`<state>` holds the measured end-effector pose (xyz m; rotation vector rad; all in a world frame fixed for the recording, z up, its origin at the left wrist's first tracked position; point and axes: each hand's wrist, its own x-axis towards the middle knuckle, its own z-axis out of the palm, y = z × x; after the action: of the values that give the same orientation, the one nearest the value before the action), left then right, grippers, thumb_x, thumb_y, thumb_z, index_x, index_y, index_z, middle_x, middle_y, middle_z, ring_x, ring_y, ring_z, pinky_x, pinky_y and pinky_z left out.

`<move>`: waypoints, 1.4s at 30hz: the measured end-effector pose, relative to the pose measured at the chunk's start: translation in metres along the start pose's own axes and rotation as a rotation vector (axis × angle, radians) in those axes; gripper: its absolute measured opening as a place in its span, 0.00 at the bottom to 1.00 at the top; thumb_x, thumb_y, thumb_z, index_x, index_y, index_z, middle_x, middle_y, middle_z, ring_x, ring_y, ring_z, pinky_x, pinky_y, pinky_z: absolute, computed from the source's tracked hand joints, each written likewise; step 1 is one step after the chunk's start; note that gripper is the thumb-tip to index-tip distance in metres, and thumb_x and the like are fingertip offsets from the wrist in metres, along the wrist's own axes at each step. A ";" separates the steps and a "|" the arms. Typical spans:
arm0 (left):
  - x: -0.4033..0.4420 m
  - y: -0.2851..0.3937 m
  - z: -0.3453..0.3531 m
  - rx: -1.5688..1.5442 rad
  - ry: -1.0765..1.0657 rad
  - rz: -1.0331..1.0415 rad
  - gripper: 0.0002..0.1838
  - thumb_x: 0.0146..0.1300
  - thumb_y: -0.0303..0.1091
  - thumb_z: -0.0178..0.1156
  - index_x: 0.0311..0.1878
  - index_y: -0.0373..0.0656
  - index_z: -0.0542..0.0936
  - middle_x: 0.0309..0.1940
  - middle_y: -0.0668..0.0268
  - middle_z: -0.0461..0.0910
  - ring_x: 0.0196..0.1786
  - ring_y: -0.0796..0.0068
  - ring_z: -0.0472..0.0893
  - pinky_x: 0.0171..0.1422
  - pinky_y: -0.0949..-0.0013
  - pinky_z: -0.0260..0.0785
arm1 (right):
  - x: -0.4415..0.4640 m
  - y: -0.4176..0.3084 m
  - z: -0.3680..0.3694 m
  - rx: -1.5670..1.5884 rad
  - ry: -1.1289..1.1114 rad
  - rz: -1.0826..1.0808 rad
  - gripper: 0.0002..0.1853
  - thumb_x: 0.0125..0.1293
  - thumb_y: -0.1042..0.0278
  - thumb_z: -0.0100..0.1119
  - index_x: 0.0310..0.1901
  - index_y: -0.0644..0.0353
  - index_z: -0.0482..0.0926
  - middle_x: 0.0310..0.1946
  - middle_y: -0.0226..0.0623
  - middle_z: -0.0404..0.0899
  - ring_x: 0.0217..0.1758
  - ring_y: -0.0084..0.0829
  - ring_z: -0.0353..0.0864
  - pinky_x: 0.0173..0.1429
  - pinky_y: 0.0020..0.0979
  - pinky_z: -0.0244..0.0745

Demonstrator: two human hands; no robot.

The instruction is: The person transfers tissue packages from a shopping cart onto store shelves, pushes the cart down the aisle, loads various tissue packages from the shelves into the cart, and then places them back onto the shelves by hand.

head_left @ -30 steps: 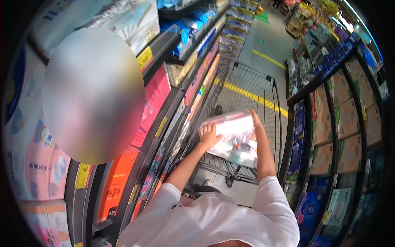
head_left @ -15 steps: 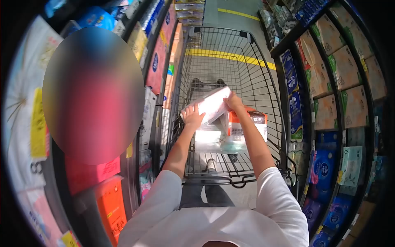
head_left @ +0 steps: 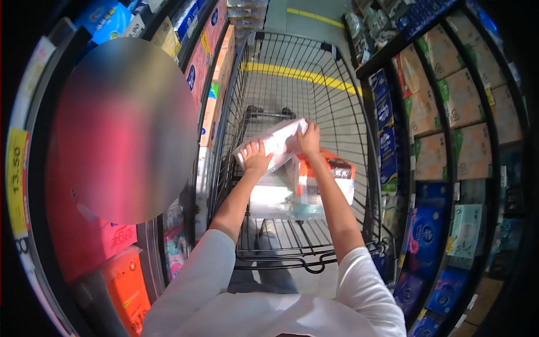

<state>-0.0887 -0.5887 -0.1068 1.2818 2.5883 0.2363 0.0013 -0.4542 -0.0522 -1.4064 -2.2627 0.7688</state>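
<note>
A shiny, pale pink-and-white wrapped pack [head_left: 282,141] is held within the outline of the cart [head_left: 343,124], around the middle of its basket, tilted so that its right end sits farther up toward the cart's far end. Whether it touches the cart's floor or the things beneath it, I cannot tell. The left hand [head_left: 256,158] lies over the pack's left end, fingers spread across the top with the thumb along the near side; the right hand [head_left: 309,139] grips the other end, fingers bent around it. Closer to the cart's handle, an orange-and-white pack [head_left: 343,182] sits partly behind the right forearm, and beside it, toward the cart's left wall, is a glossy white package [head_left: 270,195], bright with glare. Under the cart's far half, a yellow stripe [head_left: 303,73] crosses the floor. To the cart's right, a shelf unit carries blue packs [head_left: 382,102] and peach-coloured packs [head_left: 462,96]. To the cart's left, another shelf unit holds an orange package [head_left: 127,293] and a yellow price tag [head_left: 18,181] reading 13.50; a blurred oval hides part of it.
</note>
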 end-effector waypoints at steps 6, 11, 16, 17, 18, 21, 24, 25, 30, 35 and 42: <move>-0.010 -0.003 -0.009 -0.086 -0.153 0.067 0.38 0.49 0.51 0.50 0.59 0.46 0.47 0.54 0.57 0.53 0.57 0.61 0.52 0.58 0.53 0.39 | -0.094 -0.025 -0.086 0.171 -0.589 -0.267 0.15 0.48 0.71 0.46 0.39 0.64 0.68 0.35 0.52 0.67 0.39 0.47 0.67 0.48 0.36 0.59; -0.027 -0.021 -0.061 0.036 -0.779 0.161 0.37 0.51 0.54 0.45 0.59 0.43 0.47 0.60 0.49 0.37 0.63 0.53 0.36 0.59 0.44 0.36 | -0.239 -0.045 -0.186 0.295 -1.218 -0.224 0.29 0.50 0.55 0.53 0.53 0.58 0.60 0.47 0.43 0.65 0.53 0.40 0.61 0.56 0.35 0.54; -0.104 -0.038 -0.165 -0.314 -0.432 0.443 0.23 0.54 0.45 0.44 0.47 0.36 0.65 0.42 0.51 0.69 0.46 0.56 0.68 0.47 0.60 0.60 | -0.322 -0.059 -0.240 -0.022 -0.378 -0.459 0.26 0.47 0.54 0.54 0.46 0.60 0.66 0.43 0.45 0.68 0.49 0.38 0.65 0.51 0.36 0.59; -0.134 -0.040 -0.190 -0.268 -0.263 0.485 0.23 0.54 0.45 0.45 0.47 0.37 0.65 0.43 0.53 0.68 0.47 0.58 0.68 0.47 0.60 0.59 | -0.335 -0.049 -0.241 -0.084 -0.469 -0.338 0.21 0.46 0.54 0.54 0.40 0.59 0.70 0.33 0.44 0.71 0.38 0.38 0.70 0.42 0.34 0.64; -0.165 -0.042 -0.206 -0.254 -0.047 0.533 0.21 0.53 0.45 0.45 0.45 0.39 0.65 0.39 0.57 0.70 0.43 0.58 0.69 0.44 0.56 0.58 | -0.343 -0.042 -0.242 -0.146 -0.565 -0.210 0.18 0.45 0.54 0.53 0.33 0.59 0.75 0.23 0.42 0.75 0.27 0.38 0.75 0.32 0.33 0.69; -0.250 -0.049 -0.241 -0.393 -0.149 0.436 0.21 0.54 0.44 0.46 0.46 0.39 0.66 0.44 0.56 0.68 0.46 0.62 0.68 0.51 0.60 0.53 | -0.345 -0.051 -0.236 -0.290 -0.532 -0.333 0.11 0.47 0.56 0.51 0.21 0.55 0.76 0.10 0.36 0.71 0.13 0.37 0.71 0.21 0.33 0.67; -0.329 -0.035 -0.228 0.098 -0.223 0.225 0.09 0.49 0.37 0.52 0.29 0.42 0.75 0.23 0.63 0.75 0.27 0.66 0.75 0.41 0.68 0.63 | -0.340 -0.055 -0.218 -0.312 -0.325 -0.333 0.10 0.45 0.64 0.49 0.12 0.57 0.71 0.06 0.38 0.66 0.10 0.40 0.68 0.16 0.35 0.64; -0.324 -0.034 -0.224 -0.049 0.056 0.235 0.06 0.48 0.35 0.53 0.25 0.43 0.74 0.20 0.66 0.74 0.23 0.69 0.74 0.36 0.70 0.64 | -0.340 -0.052 -0.213 -0.264 -0.216 -0.406 0.11 0.43 0.65 0.50 0.09 0.55 0.69 0.04 0.37 0.65 0.07 0.38 0.65 0.13 0.34 0.60; -0.303 -0.030 -0.219 -0.233 0.526 0.235 0.03 0.44 0.31 0.53 0.20 0.46 0.72 0.14 0.70 0.70 0.18 0.75 0.70 0.22 0.73 0.60 | -0.324 -0.056 -0.215 -0.264 -0.254 -0.388 0.11 0.43 0.67 0.49 0.08 0.56 0.67 0.04 0.38 0.64 0.07 0.40 0.63 0.14 0.35 0.59; -0.267 -0.027 -0.215 -0.248 0.600 0.280 0.04 0.45 0.31 0.53 0.18 0.46 0.71 0.12 0.71 0.69 0.18 0.74 0.70 0.22 0.73 0.59 | -0.291 -0.059 -0.213 -0.309 -0.212 -0.433 0.10 0.45 0.68 0.47 0.10 0.58 0.67 0.07 0.39 0.65 0.09 0.41 0.65 0.15 0.35 0.60; -0.206 0.000 -0.221 -0.258 0.634 0.207 0.06 0.45 0.31 0.51 0.16 0.45 0.71 0.12 0.67 0.69 0.18 0.71 0.70 0.22 0.69 0.59 | -0.222 -0.057 -0.221 -0.265 -0.186 -0.430 0.10 0.47 0.68 0.47 0.13 0.60 0.68 0.08 0.41 0.67 0.12 0.42 0.67 0.19 0.36 0.62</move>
<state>-0.0317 -0.7610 0.1349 1.5620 2.7603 1.1407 0.1833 -0.6184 0.1511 -0.9159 -2.7612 0.4881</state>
